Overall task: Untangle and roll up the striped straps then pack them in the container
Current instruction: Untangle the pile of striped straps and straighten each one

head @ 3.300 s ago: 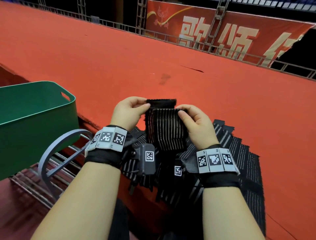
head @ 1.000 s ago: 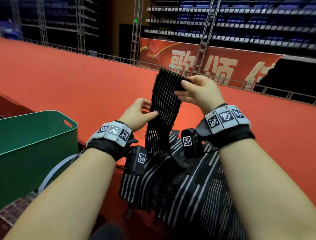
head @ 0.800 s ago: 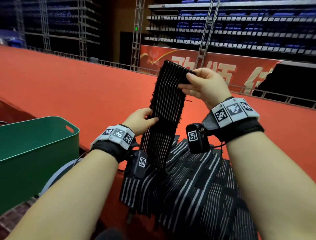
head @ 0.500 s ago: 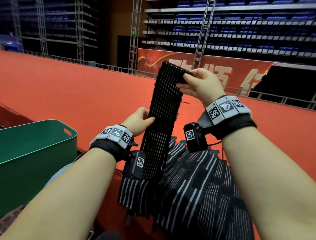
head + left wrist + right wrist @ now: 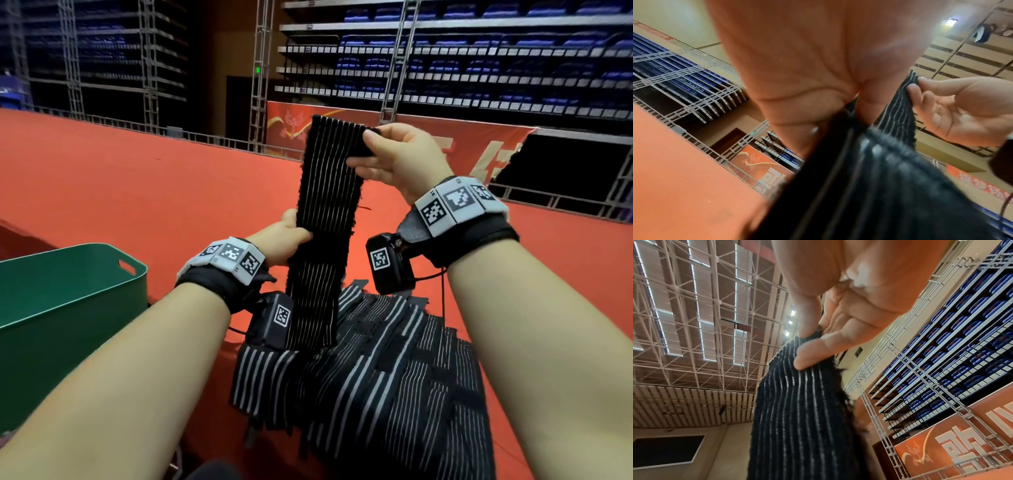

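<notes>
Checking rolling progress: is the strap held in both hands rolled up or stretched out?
Stretched out. The right hand pinches the strap at its top end, the left hand grips it lower; it hangs flat, unrolled.

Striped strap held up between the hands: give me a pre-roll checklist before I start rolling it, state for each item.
1. Top end pinched by right hand: ok.
2. Left hand grips the striped strap lower down: ok.
3. Stretch between the hands flat, no twist: ok.
4. Lower end free of the strap pile: cannot tell, it runs down into the pile.
5. Green container nearby on the left, open: ok.
6. Container contents: cannot tell, the inside is not visible.
</notes>
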Tool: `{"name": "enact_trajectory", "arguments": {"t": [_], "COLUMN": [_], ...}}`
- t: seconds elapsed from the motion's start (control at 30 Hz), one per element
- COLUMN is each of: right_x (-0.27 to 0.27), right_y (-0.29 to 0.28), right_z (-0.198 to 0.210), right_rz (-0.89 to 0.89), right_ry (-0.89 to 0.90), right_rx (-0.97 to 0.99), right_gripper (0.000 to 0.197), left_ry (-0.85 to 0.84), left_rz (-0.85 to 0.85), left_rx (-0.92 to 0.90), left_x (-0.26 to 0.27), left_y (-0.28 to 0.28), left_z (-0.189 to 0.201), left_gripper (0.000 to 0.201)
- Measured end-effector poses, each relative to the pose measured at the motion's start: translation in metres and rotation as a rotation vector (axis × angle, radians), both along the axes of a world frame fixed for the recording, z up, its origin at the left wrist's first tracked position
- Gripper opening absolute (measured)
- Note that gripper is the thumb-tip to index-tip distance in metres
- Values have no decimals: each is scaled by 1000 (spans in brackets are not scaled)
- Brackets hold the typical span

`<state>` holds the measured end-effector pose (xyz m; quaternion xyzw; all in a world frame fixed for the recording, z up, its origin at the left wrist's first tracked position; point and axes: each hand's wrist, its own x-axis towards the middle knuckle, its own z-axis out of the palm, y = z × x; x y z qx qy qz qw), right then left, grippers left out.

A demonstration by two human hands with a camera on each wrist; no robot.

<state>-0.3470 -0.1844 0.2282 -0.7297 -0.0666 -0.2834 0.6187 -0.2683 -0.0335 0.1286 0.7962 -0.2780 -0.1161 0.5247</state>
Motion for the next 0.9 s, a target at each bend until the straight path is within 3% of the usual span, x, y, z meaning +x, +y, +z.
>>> {"name": "enact_trajectory", "arguments": {"t": [0.17, 0.3, 0.47, 0.6, 0.73, 0.9], "right_x": [-12, -7, 17, 42, 66, 102], "right_y": [-5, -22, -58, -91, -122, -155], "right_z": [12, 0, -66, -129, -173, -204], "right_rz": [-47, -90, -240, -238, -235, -273], "right_ry": [3, 133, 385, 542, 616, 683], "right_rx": [-5, 12, -102, -151, -137, -120], "right_gripper": [10, 5, 13, 18, 27, 27], "left_ry": [13, 0, 9, 83, -56, -82], "left_rz": [-78, -103, -137, -123, -54, -29], "left_rx": [-64, 35, 336, 434, 481, 431], "left_x": [-10, -15, 0, 22, 58, 106], "left_y": [2, -10, -42, -70, -92, -125], "left_z": [7, -6, -63, -104, -110, -110], "left_gripper": [39, 21, 20, 26, 49, 43]}}
